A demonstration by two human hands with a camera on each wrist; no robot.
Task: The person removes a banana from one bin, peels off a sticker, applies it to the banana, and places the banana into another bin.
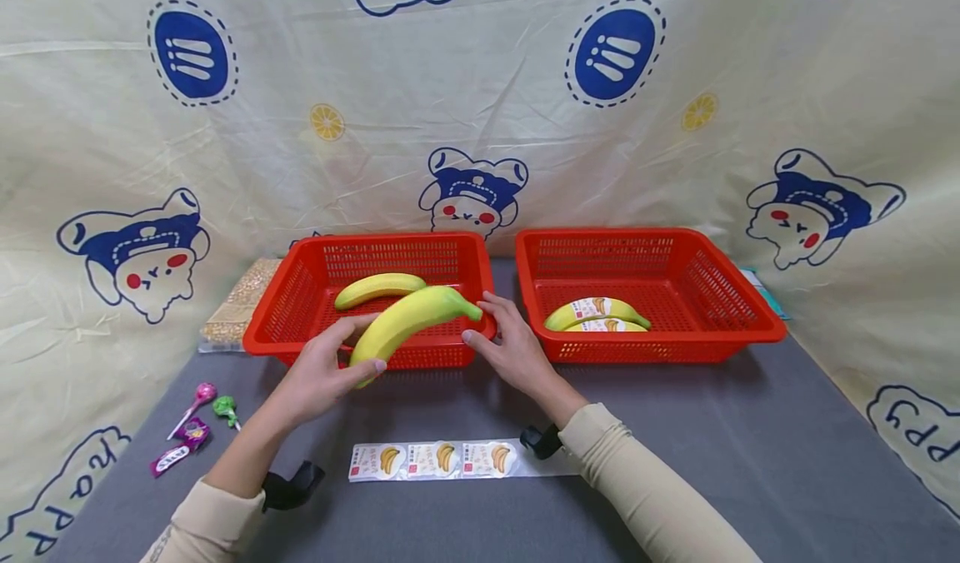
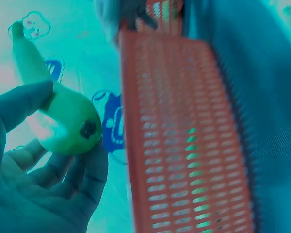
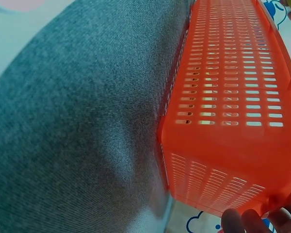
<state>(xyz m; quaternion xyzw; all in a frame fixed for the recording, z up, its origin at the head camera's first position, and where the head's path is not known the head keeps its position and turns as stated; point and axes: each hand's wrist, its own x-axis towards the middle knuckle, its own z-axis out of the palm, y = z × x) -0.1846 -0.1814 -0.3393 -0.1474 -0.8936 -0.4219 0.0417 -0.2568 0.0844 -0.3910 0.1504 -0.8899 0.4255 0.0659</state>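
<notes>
My left hand (image 1: 330, 373) holds a yellow banana (image 1: 408, 323), thumb on the near side and fingers behind it. The banana is tilted above the front of the left red basket (image 1: 281, 342), its greenish stem pointing right. In the left wrist view, the banana's dark blunt end (image 2: 88, 129) faces the camera. My right hand (image 1: 517, 348) is by that basket's front right corner, near the stem, fingers apart. Whether it touches the basket's rim is unclear. Another banana (image 1: 378, 288) lies inside this basket, with no label visible.
The right red basket (image 1: 652, 348) contains bananas with labels (image 1: 596, 309). In front lies a strip of banana stickers (image 1: 435, 460), partly under my right forearm. Lollipops (image 1: 204, 393) and wrapped candy (image 1: 171, 460) lie at left. A bag of grains (image 1: 238, 305) stands beside the left basket.
</notes>
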